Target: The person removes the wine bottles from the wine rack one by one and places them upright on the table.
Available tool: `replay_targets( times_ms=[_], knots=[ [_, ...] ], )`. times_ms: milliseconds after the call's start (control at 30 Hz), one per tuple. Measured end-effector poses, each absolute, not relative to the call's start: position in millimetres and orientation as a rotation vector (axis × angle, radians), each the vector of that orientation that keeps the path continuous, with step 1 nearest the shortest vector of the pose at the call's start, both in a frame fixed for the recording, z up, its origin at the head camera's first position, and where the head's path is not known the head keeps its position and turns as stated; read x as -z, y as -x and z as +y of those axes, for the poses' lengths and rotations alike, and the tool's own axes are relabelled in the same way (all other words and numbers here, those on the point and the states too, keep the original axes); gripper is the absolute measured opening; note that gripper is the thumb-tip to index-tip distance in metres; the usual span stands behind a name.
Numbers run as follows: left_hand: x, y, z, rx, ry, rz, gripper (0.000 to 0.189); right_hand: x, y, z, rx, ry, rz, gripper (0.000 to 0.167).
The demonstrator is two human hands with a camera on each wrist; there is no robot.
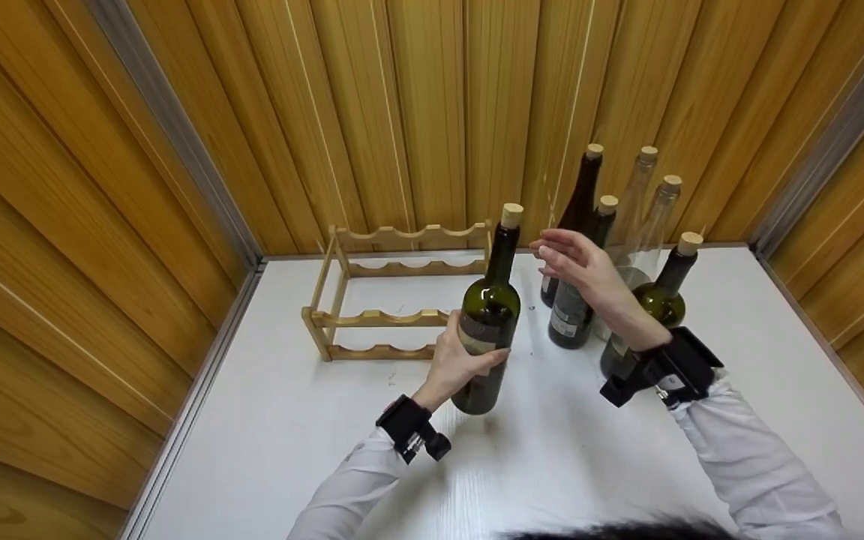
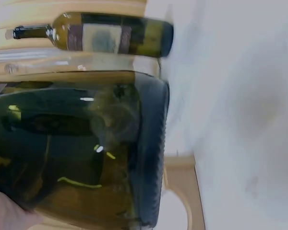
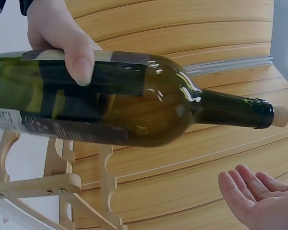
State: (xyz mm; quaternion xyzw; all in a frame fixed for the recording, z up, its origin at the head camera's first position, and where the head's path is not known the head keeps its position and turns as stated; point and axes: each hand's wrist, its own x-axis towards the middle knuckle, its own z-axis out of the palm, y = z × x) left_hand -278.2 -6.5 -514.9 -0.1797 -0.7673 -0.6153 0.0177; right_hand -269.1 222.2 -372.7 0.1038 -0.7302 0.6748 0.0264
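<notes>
My left hand (image 1: 453, 364) grips a dark green corked wine bottle (image 1: 492, 311) around its labelled body, in front of the rack's right end. The bottle stands nearly upright, its base apparently just off the table. In the right wrist view, the thumb lies across the label and the cork (image 3: 280, 116) points right. My right hand (image 1: 589, 274) is in the air to the right of the bottle's neck, apart from it, holding nothing. Its fingers are extended with a slight bend, and the palm shows in the right wrist view. Glass fills much of the left wrist view.
A two-level wooden wine rack (image 1: 381, 320) with scalloped rails stands at the back left of the white table (image 1: 274, 435). Several corked bottles stand at the right, among them a green one (image 1: 661, 300) and a clear one (image 1: 657, 225), partly behind my right forearm. Wood-look walls enclose the table.
</notes>
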Motion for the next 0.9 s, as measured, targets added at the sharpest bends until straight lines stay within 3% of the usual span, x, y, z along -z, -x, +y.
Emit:
replay_targets(
  times_ms=[267,633,900],
  knots=[
    [514.1,269.1,13.8,1.994,0.433,-2.331,0.069,374.5,276.7,209.4,-2.058,-0.264,-2.376,0.056],
    [517.9,258.8,29.0,2.064,0.425,-2.362,0.081,379.9,289.1,192.8,-2.178,-0.197,-2.375,0.066],
    [522.6,253.1,31.9,2.095,0.498,-2.399,0.081,385.0,291.3,185.8,-2.162,-0.288,-2.39,0.051]
  ],
)
